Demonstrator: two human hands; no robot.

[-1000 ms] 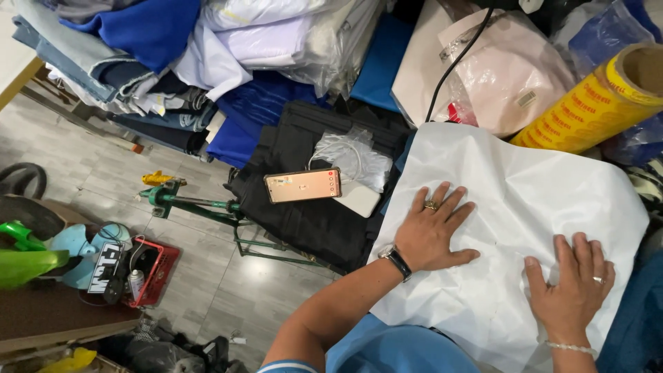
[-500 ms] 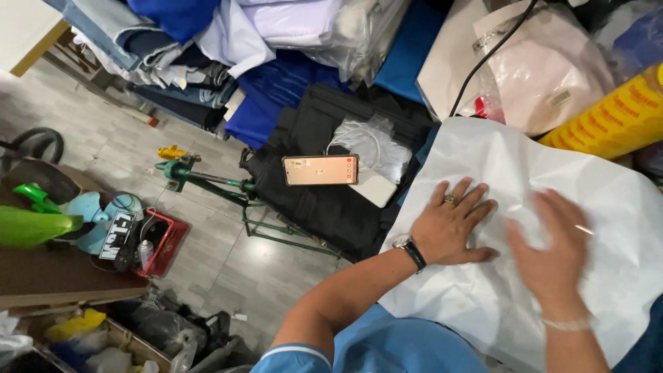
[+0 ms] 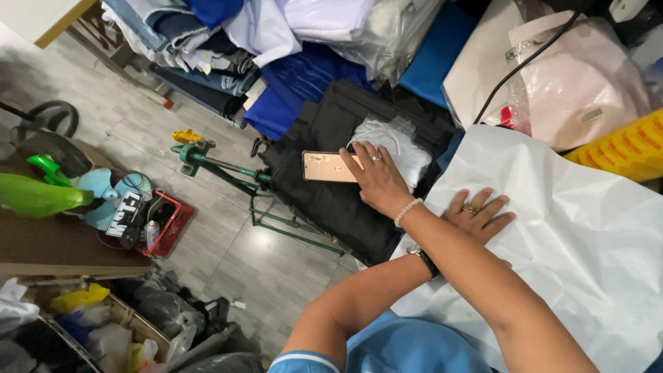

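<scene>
Two hands are working here, arms crossing. The right hand (image 3: pixel 376 181) is reaching over the left forearm, its fingers (image 3: pixel 356 155) spread open and lying on a rose-gold phone (image 3: pixel 326 166), which is resting on a stack of black fabric (image 3: pixel 324 207) beside a white mesh bundle (image 3: pixel 397 148). The left hand (image 3: pixel 476 215) is lying flat, fingers open, pressing on a white sheet (image 3: pixel 573 235), gripping nothing. A yellow roll (image 3: pixel 621 148) is sitting at the sheet's far edge.

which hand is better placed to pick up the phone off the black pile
Right. The right hand has crossed over the left arm and its fingers already lie on the phone on the black pile. The left hand rests flat on the white sheet, apart from the phone.
</scene>
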